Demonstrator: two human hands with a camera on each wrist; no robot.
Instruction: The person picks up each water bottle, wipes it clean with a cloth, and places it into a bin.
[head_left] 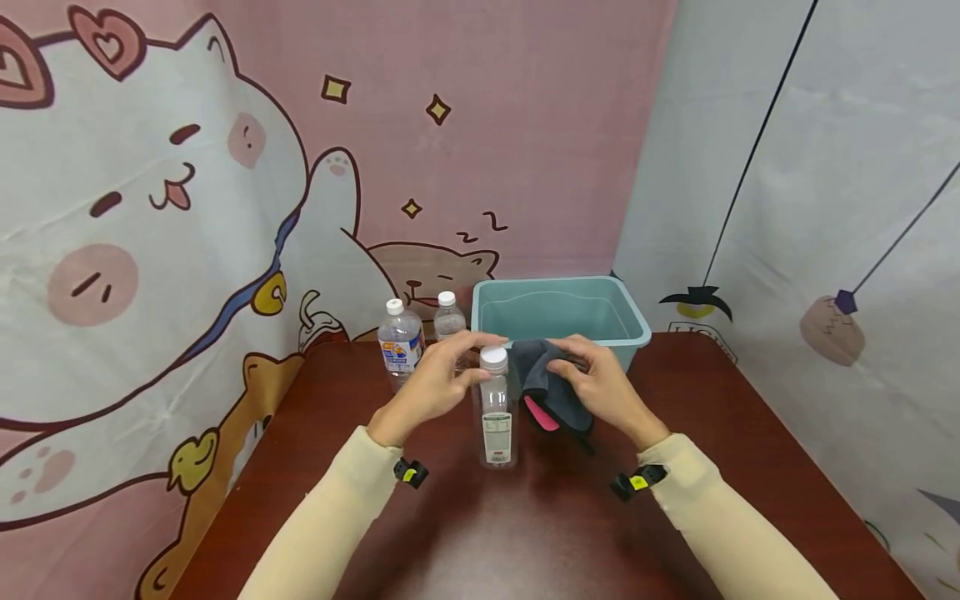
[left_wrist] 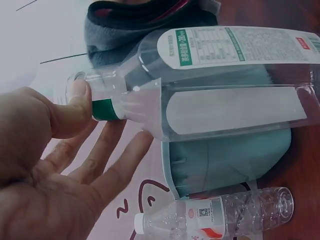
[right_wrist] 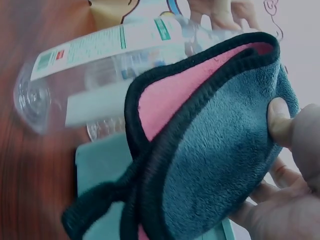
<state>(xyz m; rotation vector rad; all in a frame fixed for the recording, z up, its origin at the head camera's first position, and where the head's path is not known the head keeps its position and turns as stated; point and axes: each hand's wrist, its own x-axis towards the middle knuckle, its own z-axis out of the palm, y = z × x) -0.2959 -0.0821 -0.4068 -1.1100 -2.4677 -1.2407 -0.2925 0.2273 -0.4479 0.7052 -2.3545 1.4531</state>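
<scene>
A clear plastic bottle (head_left: 497, 437) with a white cap and a pale printed label is upright in front of me, over the table. My left hand (head_left: 438, 375) grips it at the cap, thumb on one side and fingers on the other. The left wrist view shows a green ring at the bottle's neck (left_wrist: 104, 109). Right beside the bottle, my right hand (head_left: 603, 387) pinches a folded grey cloth (head_left: 555, 379). This cloth is pink on its other face, with black edging and a hanging loop (right_wrist: 92, 205). Part of the right hand's fingers is hidden behind the cloth.
A light teal plastic bin (head_left: 637, 333) stands at the back of the dark red-brown table (head_left: 480, 542). To its left are a larger labelled bottle (head_left: 401, 346) and a smaller clear bottle (head_left: 448, 318), both white-capped. Printed cartoon curtains (head_left: 525, 150) hang behind and at the sides.
</scene>
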